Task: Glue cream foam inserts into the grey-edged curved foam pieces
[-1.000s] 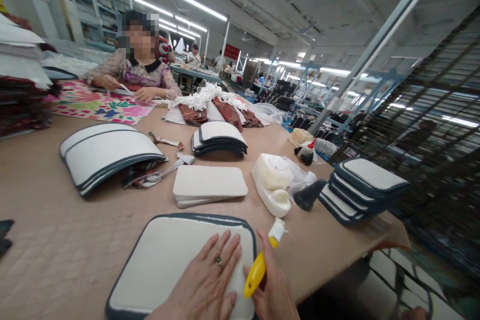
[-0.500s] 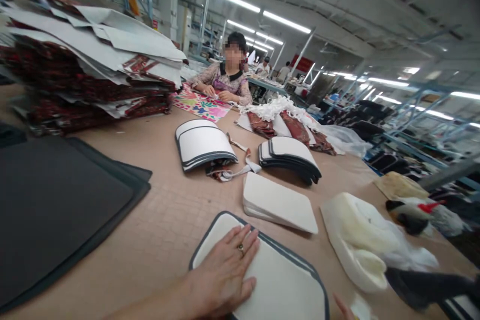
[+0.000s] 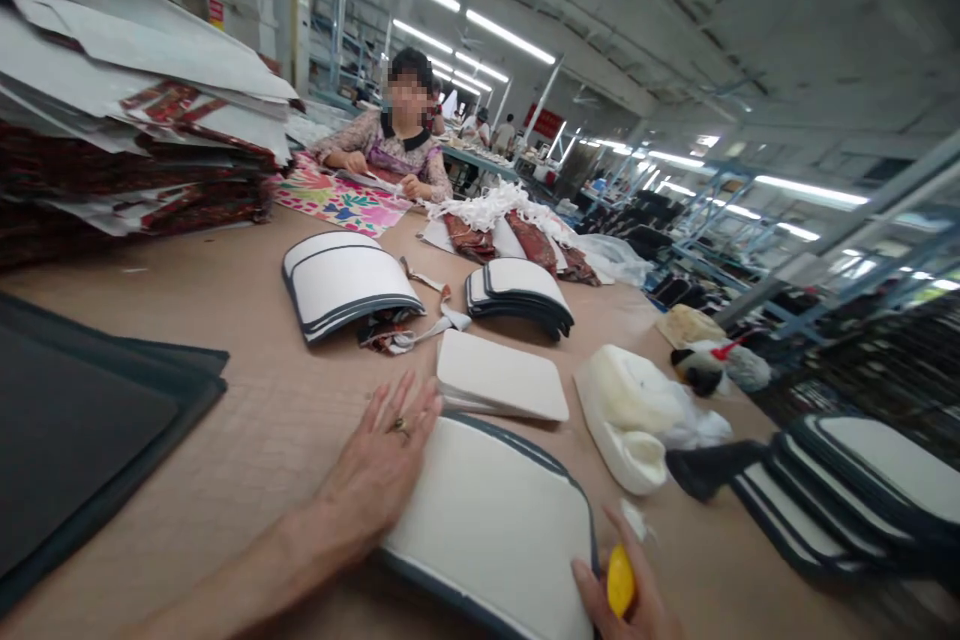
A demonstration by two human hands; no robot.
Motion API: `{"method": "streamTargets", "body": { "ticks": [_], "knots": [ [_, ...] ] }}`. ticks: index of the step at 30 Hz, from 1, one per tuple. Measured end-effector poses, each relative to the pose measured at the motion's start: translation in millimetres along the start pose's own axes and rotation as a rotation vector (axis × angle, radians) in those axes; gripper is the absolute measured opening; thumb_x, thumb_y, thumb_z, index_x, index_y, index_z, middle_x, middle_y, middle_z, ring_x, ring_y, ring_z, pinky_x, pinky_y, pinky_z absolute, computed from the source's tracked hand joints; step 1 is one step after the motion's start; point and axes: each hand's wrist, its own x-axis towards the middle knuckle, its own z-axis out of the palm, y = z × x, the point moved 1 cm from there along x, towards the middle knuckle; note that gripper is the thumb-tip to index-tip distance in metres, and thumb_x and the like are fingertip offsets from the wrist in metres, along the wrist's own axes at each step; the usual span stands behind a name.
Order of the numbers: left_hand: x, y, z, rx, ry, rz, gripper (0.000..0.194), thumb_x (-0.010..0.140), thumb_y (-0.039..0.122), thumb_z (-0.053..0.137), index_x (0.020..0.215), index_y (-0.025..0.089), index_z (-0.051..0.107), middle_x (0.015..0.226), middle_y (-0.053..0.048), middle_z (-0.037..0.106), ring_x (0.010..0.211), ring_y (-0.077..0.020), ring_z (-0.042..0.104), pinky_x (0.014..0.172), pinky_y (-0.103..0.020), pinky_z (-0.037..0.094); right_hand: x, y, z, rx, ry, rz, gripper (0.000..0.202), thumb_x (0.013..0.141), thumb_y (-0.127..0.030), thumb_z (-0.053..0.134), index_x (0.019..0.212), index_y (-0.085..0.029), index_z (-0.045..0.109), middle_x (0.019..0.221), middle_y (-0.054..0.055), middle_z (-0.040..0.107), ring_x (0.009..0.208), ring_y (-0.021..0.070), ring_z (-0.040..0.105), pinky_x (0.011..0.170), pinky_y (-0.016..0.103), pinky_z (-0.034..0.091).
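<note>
Yellow-handled brush (image 3: 621,580); bristles (image 3: 634,520) away, long axis leaning right.

Smooth matt cream panel (image 3: 495,520) (dark cloth-like edging (image 3: 442,593)), glossy plastic yellow handle (image 3: 620,580), faintly creased matt tabletop (image 3: 277,440)

Two bare hands (image 3: 379,465) (image 3: 651,608), one ring (image 3: 401,427), one brush (image 3: 620,580), one white container (image 3: 613,450), two curved stacks (image 3: 349,285) (image 3: 529,286), one pink cloth (image 3: 341,200).

Front of the desk (image 3: 285,440): rimmed panel (image 3: 502,530), other stacks around it.
Behind it lies a board stack (image 3: 502,375); beyond, a left curved stack (image 3: 352,285) and right curved stack (image 3: 521,290), fabric strip (image 3: 446,320) between. Rightward come a plastic container (image 3: 626,420), then a panel stack (image 3: 862,490); far left, flat sheets (image 3: 82,430) before a fabric pile (image 3: 150,110).
</note>
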Motion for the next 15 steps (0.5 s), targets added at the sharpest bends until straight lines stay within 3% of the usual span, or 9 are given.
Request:
{"method": "streamTargets", "body": {
  "ticks": [2,4,7,10,12,15],
  "knots": [
    [3.5,26.3,-4.8,-0.054,0.005,0.234,0.064,0.078,0.009,0.042,0.140,0.021,0.028,0.149,-0.005,0.022,0.137,-0.0279,0.010,0.110,-0.049,0.008,7.4,1.4,-11.9,0.053,-0.064,-0.022,0.061,0.075,-0.052,0.054,0.124,-0.017,0.046,0.099,0.009,0.067,0.091,0.0254,0.064,0.074,0.031,0.052],
    [5.6,45.5,-6.2,-0.121,-0.036,0.400,0.061,0.081,0.013,0.043,0.139,0.023,0.030,0.147,-0.004,0.029,0.136,-0.0255,0.020,0.111,-0.046,0.011,10.7,1.6,-23.1,-0.016,-0.066,-0.070,0.059,0.074,-0.054,0.055,0.119,-0.016,0.051,0.091,0.009,0.069,0.083,0.0272,0.066,0.068,0.033,0.053],
    [8.6,53.9,-4.1,-0.151,-0.059,0.391,0.055,0.086,0.019,0.040,0.140,0.020,0.029,0.147,-0.007,0.027,0.135,-0.0259,0.021,0.111,-0.048,0.012,5.3,-8.7,-26.5,-0.208,0.112,-0.156,0.050,0.074,-0.056,0.058,0.107,-0.019,0.061,0.085,0.011,0.069,0.073,0.0316,0.066,0.060,0.038,0.051],
    [9.9,51.8,0.1,-0.143,-0.089,0.372,0.060,0.085,0.020,0.043,0.142,0.019,0.025,0.149,-0.008,0.020,0.136,-0.0266,0.017,0.111,-0.048,0.014,-2.9,-31.9,-2.0,-0.065,0.180,-0.293,0.031,0.079,-0.048,0.057,0.099,-0.026,0.066,0.090,0.009,0.069,0.088,0.0298,0.065,0.074,0.038,0.051],
    [9.4,51.2,4.4,-0.137,-0.099,0.371,0.061,0.085,0.022,0.043,0.142,0.019,0.023,0.149,-0.008,0.019,0.136,-0.0279,0.016,0.111,-0.049,0.014,-3.4,-43.8,24.5,0.115,0.075,-0.374,0.026,0.085,-0.042,0.051,0.103,-0.031,0.066,0.105,0.006,0.067,0.109,0.0273,0.057,0.092,0.040,0.045],
    [7.7,50.0,14.5,-0.124,-0.084,0.340,0.062,0.086,0.025,0.044,0.143,0.018,0.022,0.149,-0.010,0.018,0.136,-0.0308,0.013,0.111,-0.050,0.014,3.7,-37.9,57.9,0.198,-0.142,-0.409,0.036,0.088,-0.039,0.046,0.120,-0.029,0.057,0.125,0.007,0.057,0.122,0.0278,0.045,0.101,0.046,0.038]
  ]
}}
